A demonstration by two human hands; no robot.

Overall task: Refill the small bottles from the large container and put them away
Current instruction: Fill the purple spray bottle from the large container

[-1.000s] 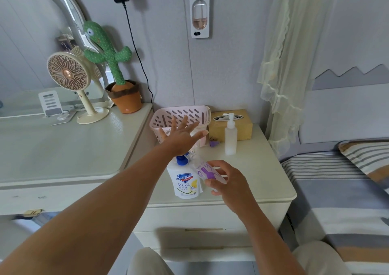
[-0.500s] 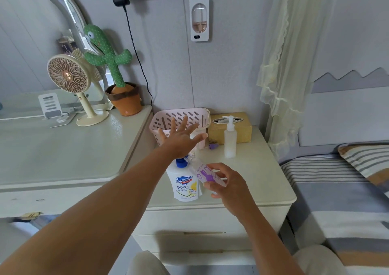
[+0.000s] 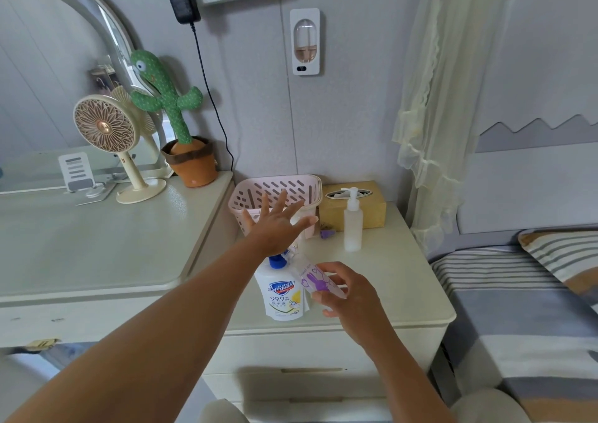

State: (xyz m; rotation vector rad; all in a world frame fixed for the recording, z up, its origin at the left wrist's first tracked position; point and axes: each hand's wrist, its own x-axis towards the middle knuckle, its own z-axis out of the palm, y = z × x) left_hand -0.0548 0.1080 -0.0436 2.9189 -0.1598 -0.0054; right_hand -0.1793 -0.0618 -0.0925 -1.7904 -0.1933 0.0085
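Small rabbit-print bottle point(image 3: 315, 280) is tilted and pinched in the right hand point(image 3: 352, 296), just beside the Safeguard container point(image 3: 281, 296) on the nightstand point(image 3: 388, 277). Left hand point(image 3: 275, 225) hovers with fingers spread wide before the pink basket point(image 3: 275, 186). Pump bottle point(image 3: 352, 225) stands upright nearby.

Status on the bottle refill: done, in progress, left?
Done: nothing clearly; the pink slotted basket hides its contents. In hand: the right hand holds the small clear purple-rabbit bottle tilted at the blue spout of the white Safeguard container; the left hand is spread open above. Left: capping (a small purple cap lies loose), and the clear pump bottle stands outside the basket.
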